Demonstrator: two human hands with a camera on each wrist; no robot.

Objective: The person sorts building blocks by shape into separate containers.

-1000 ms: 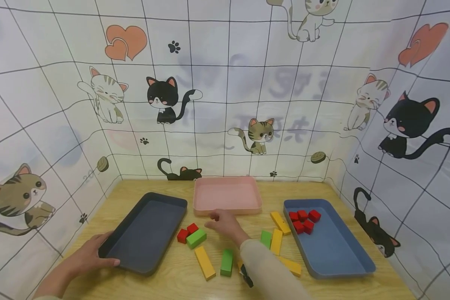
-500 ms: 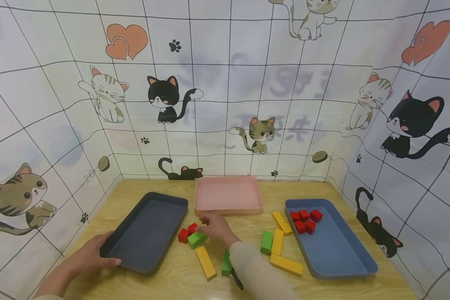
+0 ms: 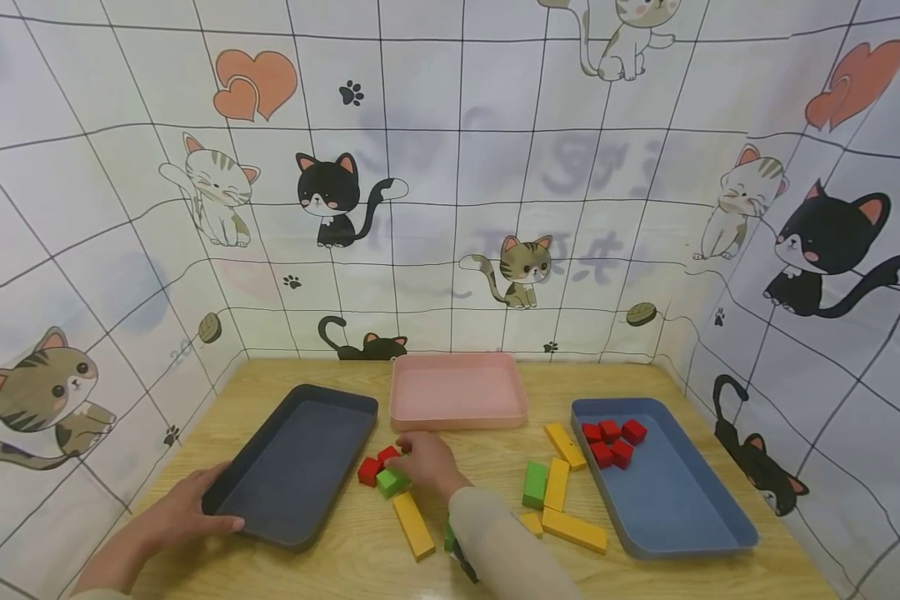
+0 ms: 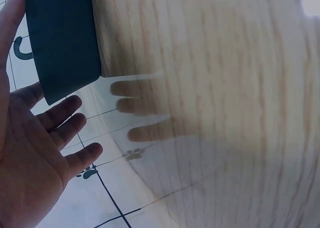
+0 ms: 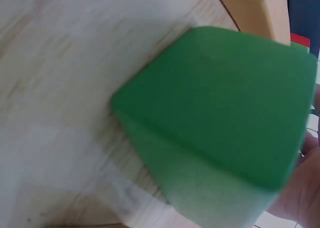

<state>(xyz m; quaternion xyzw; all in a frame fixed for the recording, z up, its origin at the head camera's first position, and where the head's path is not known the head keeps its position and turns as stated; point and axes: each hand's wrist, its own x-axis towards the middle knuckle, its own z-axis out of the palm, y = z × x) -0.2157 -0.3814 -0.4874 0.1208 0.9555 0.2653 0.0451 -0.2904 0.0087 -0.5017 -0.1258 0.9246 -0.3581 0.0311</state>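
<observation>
Left hand (image 3: 187,512) rests, fingers loose, at the near-left corner of the dark tray (image 3: 300,458), while just right of it the right hand (image 3: 423,460) (grip unclear) hovers by a green block (image 3: 392,484) and two red cubes (image 3: 369,472) remaining outside, five others (image 3: 621,454) lying in the blue tray (image 3: 682,500) farther right.

Up climbs the gridded white backdrop (image 3: 431,192) behind the wooden table (image 3: 495,454), a printed black cat (image 3: 375,347) peeking over the far edge, left of centre! Striped cat (image 3: 523,271) right of centre, orange hearts (image 3: 270,82) high above the far left corner, brown disc (image 3: 641,314) just above the far right!
</observation>
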